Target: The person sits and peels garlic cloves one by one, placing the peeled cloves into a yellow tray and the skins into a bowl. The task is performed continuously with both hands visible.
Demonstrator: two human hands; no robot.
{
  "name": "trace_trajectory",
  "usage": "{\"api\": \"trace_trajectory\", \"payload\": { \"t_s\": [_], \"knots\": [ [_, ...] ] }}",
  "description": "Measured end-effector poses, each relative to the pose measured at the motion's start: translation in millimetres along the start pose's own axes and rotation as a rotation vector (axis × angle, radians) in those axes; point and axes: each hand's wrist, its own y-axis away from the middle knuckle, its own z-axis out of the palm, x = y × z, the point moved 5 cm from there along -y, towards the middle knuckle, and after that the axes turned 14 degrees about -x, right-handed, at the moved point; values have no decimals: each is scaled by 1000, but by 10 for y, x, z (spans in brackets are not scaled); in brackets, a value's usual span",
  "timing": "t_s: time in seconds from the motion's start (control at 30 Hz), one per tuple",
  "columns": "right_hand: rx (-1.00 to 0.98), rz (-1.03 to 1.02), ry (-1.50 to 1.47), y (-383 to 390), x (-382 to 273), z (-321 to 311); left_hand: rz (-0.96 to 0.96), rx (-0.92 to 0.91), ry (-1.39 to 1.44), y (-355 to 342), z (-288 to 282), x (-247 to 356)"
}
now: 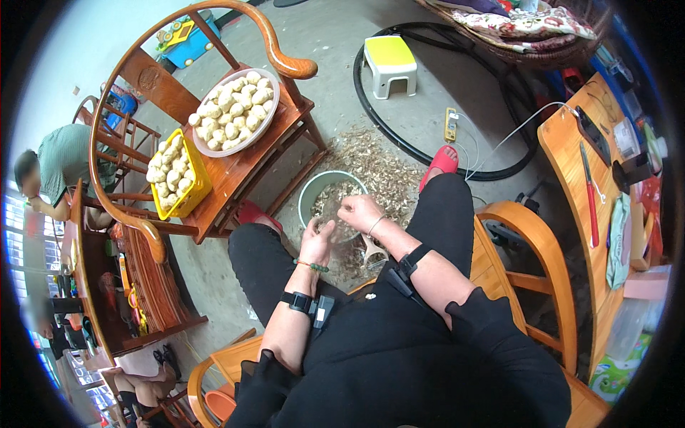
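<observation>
Over a pale green bucket (307, 191) between my knees, my left hand (317, 241) and my right hand (359, 213) are close together. My left fingers are curled with the thumb raised; my right fingers are pinched. Whatever either holds is too small or hidden to make out. Dry brown scraps lie in the bucket and in a heap of peelings (374, 158) on the floor behind it. Below my right hand, at the bucket's near rim, is a beige tool with a forked end (372, 251).
On a wooden armchair (235, 187) at left stand a round bowl (207, 150) and a yellow basket (198, 187), both full of pale round tubers. Beyond are a stool (390, 64), a coiled black hose (360, 78) and a power strip (450, 125). A person (75, 160) bends at far left.
</observation>
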Motion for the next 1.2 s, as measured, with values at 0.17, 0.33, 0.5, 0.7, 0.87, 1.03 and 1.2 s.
{"api": "trace_trajectory", "payload": {
  "t_s": [0.17,0.33,0.5,0.7,0.87,1.03,1.2],
  "knots": [
    [68,171,102,-127,488,-64,178,-20,-407,27,52,138],
    [97,107,-138,-172,408,-146,132,238,-648,108,-203,149],
    [-88,74,-421,-128,355,138,367,398,-1121,180,-54,405],
    [-112,-111,-562,-40,101,47,455,352,-1214,251,148,523],
    [-169,-149,-336,27,-72,-14,570,192,-1356,248,271,524],
    [-149,-222,-455,24,-72,5,505,197,-1283,233,273,489],
    [-125,-276,-395,-24,71,110,13,-52,-301,63,36,42]
  ]
}}
